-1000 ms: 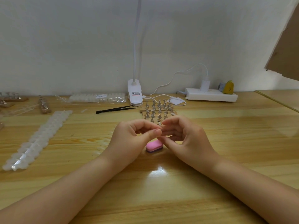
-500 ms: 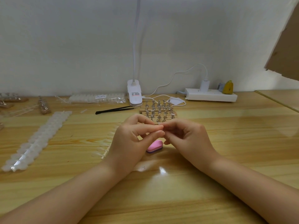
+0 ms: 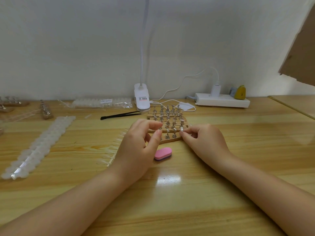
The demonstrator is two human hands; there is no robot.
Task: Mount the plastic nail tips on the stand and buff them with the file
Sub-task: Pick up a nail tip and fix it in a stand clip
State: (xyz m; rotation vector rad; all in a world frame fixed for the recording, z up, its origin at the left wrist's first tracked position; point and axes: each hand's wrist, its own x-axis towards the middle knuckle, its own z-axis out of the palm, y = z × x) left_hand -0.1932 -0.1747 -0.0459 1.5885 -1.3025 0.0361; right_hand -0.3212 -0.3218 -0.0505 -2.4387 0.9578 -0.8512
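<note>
right hand (image 3: 204, 142) is at the right front corner of the stand (image 3: 167, 124), thumb and forefinger pinching a small clear nail tip (image 3: 181, 128) right at the near-right peg; can't tell if the tip is seated on the peg or just held against it. other fingers curled under.

left hand (image 3: 138, 145) hovers just left of the stand's front rows, grip loose: fingers half curled, thumb and forefinger apart, nothing held. forefinger tip sits over the front-left pegs, contact unclear.

stand is a set of wooden strips with rows of small metal pegs, mid desk (image 3: 170, 210), just beyond both hands. a couple of front pegs seem to carry clear tips, too small to be sure.

pink file block (image 3: 163, 153) lies flat on the desk between the hands, just nearer than the stand, untouched.

a strip of clear tips on a sprue (image 3: 112, 150) lies partly under the left hand. a long bagged sheet of white tips (image 3: 39, 147) runs diagonally far left. black tweezers (image 3: 121, 114) lie behind the stand to the left, near the white clip lamp base (image 3: 141, 99). another tip packet (image 3: 102, 103) sits by the wall, white power strip (image 3: 221, 101) far right rear.
</note>
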